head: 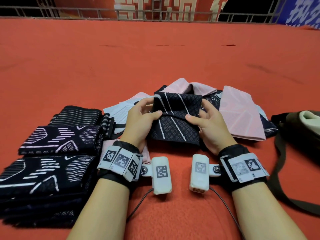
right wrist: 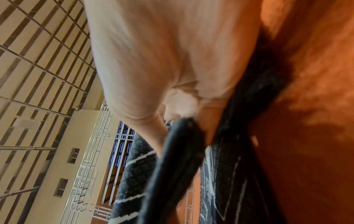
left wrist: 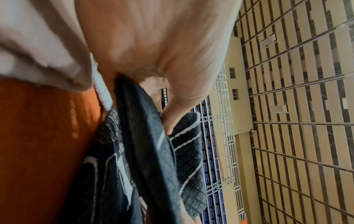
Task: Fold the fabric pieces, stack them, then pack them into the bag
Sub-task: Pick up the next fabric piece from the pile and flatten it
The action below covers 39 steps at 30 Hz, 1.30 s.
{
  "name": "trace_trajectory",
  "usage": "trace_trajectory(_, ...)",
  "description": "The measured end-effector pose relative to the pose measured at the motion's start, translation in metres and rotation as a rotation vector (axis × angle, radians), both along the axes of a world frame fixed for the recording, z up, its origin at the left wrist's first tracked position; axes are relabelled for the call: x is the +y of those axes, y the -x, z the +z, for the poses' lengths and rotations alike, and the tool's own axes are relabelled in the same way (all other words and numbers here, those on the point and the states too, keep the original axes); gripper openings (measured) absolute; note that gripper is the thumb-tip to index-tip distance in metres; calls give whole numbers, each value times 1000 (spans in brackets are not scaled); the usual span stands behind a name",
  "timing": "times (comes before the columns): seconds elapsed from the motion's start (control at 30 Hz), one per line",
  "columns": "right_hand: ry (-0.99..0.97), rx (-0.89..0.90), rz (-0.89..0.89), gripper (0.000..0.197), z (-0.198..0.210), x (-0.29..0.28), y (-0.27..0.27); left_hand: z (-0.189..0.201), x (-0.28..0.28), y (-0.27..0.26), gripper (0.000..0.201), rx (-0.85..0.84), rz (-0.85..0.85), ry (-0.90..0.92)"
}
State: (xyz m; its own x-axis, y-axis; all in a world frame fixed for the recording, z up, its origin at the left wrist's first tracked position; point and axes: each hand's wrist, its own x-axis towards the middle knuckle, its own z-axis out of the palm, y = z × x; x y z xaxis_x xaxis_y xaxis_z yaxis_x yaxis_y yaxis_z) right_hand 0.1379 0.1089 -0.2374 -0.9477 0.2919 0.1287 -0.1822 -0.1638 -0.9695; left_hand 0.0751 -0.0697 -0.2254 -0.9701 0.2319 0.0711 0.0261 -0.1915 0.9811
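Observation:
A dark navy fabric piece [head: 174, 123] with white diagonal lines and a diamond weave is half folded in front of me, its far flap raised. My left hand [head: 143, 116] pinches its left edge, thumb on top. My right hand [head: 204, 116] pinches the right edge the same way. The left wrist view shows the thumb on the dark fabric piece [left wrist: 184, 151]; the right wrist view shows the fabric's folded edge [right wrist: 172, 159] under the hand. Loose pink and navy pieces [head: 240, 116] lie behind. Folded navy stacks [head: 48, 172] sit at the left. An olive bag [head: 301, 129] lies at the right.
Everything rests on a red-orange felt surface [head: 155, 54]. A metal railing [head: 155, 14] with banners runs along the far edge. The bag's strap [head: 278, 172] loops toward me on the right. Cables [head: 225, 205] trail from the wrist cameras.

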Motion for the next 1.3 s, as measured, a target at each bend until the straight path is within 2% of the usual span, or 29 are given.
trace_trajectory(0.27,33,2,82,54,1,-2,-4,1,-2,1,27,-29,52,-12)
trace_trajectory(0.43,45,68,2,47,1,-2,-3,6,-3,-3,28,-39,22,4)
trace_trajectory(0.53,-21,112,-26,41,1,-2,-3,13,-4,-6,23,-146,-33,-54)
trace_trajectory(0.57,-27,115,-23,41,1,-3,-4,14,-5,-5,28,-183,-53,-72)
trace_trajectory(0.63,1,110,-21,44,3,-3,-5,13,-5,-2,55,-218,-73,-77)
trace_trajectory(0.67,19,112,-14,45,4,-3,-5,12,-5,-3,60,-211,-89,-51)
trace_trajectory(0.77,73,113,-3,45,7,-6,-7,9,-1,-9,42,-155,-128,75)
trace_trajectory(0.87,193,58,-14,41,10,-4,-6,6,-1,-9,44,-83,-80,-6)
trace_trajectory(0.97,336,-64,81,39,14,-3,-8,10,-4,-8,44,19,-50,-41)
trace_trajectory(1.03,245,-182,147,46,14,-7,-10,12,-5,-10,43,69,-56,-34)
trace_trajectory(1.07,186,-198,153,43,13,-10,-10,14,-4,-12,41,86,-63,-25)
trace_trajectory(1.13,111,-164,100,31,12,-13,-11,17,-3,-14,33,93,-56,39)
trace_trajectory(1.2,89,-118,71,27,12,-15,-11,23,-4,-15,28,90,-32,159)
trace_trajectory(1.3,60,-106,108,27,14,-21,-11,38,-13,-13,32,163,12,382)
